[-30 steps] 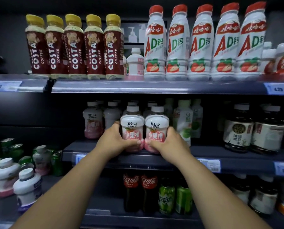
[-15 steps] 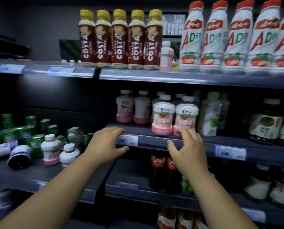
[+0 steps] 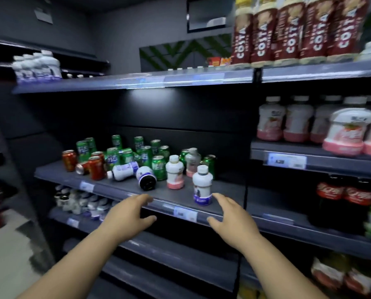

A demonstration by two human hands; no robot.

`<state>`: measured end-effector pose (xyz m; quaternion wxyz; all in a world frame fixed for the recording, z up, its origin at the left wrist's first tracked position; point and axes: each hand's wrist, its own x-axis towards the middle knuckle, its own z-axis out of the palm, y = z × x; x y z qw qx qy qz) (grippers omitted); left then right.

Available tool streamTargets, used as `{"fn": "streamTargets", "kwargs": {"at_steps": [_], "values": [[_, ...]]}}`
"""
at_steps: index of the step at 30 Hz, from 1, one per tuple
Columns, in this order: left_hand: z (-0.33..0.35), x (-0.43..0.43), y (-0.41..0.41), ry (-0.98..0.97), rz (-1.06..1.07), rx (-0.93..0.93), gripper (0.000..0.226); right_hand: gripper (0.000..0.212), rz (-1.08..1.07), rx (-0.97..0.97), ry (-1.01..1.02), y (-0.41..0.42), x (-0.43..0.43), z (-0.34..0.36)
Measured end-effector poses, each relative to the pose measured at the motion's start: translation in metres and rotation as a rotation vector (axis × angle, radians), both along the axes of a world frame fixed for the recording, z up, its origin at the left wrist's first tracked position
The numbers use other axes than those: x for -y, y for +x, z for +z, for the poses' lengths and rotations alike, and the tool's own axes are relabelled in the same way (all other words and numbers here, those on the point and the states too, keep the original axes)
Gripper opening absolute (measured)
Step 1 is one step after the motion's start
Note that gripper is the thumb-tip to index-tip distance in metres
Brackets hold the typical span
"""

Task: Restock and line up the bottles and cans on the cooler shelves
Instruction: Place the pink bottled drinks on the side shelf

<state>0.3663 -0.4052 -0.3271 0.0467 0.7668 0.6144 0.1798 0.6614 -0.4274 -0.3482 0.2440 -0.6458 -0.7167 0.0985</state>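
Both hands hover empty, fingers loosely spread, at the shelf (image 3: 227, 184) edge: left hand (image 3: 129, 214) near the toppled bottles (image 3: 124, 169), right hand (image 3: 232, 216) beside the purple bottle (image 3: 202, 185). Best to stand the fallen ones up first, then square the jumbled cans (image 3: 158, 167) into rows.

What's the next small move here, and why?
Probably reach the left hand forward and stand the toppled bottle upright. Both it and the right hand are open and empty by the shelf edge, and that bottle lies on its side just beyond the left fingers, among upright cans.
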Motion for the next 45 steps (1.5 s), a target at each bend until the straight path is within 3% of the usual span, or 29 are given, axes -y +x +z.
{"fn": "streamTargets", "kwargs": {"at_steps": [7,11,16,25,31,37,40,42,45], "values": [[-0.009,-0.020,-0.046,-0.015,-0.014,0.067,0.056,0.070,0.002,-0.075,-0.044,-0.054,-0.018,-0.019],[-0.016,-0.049,-0.039,-0.023,-0.047,0.122,0.062,0.067,-0.033,-0.064,-0.036,-0.055,-0.037,-0.020],[-0.023,-0.092,-0.021,-0.016,-0.081,0.114,0.049,0.064,-0.022,-0.166,-0.049,-0.053,-0.078,-0.021],[-0.026,-0.181,-0.006,-0.003,-0.098,0.157,0.063,0.063,0.088,-0.323,-0.050,-0.081,-0.176,-0.016],[-0.035,-0.234,0.009,0.018,-0.173,0.187,0.070,0.062,0.015,-0.250,-0.014,-0.079,-0.210,-0.023],[-0.036,-0.290,0.034,0.084,-0.226,0.382,0.082,0.065,-0.201,-0.259,-0.002,-0.058,-0.249,-0.028],[-0.042,-0.314,0.041,0.061,-0.208,0.340,0.093,0.065,-0.274,-0.286,-0.004,-0.066,-0.271,-0.028],[-0.043,-0.326,0.041,0.053,-0.231,0.310,0.088,0.064,-0.286,-0.328,0.025,-0.075,-0.287,-0.025],[-0.042,-0.345,0.031,0.203,-0.253,0.144,0.080,0.067,-0.312,-0.422,0.079,-0.088,-0.311,-0.014]]}}
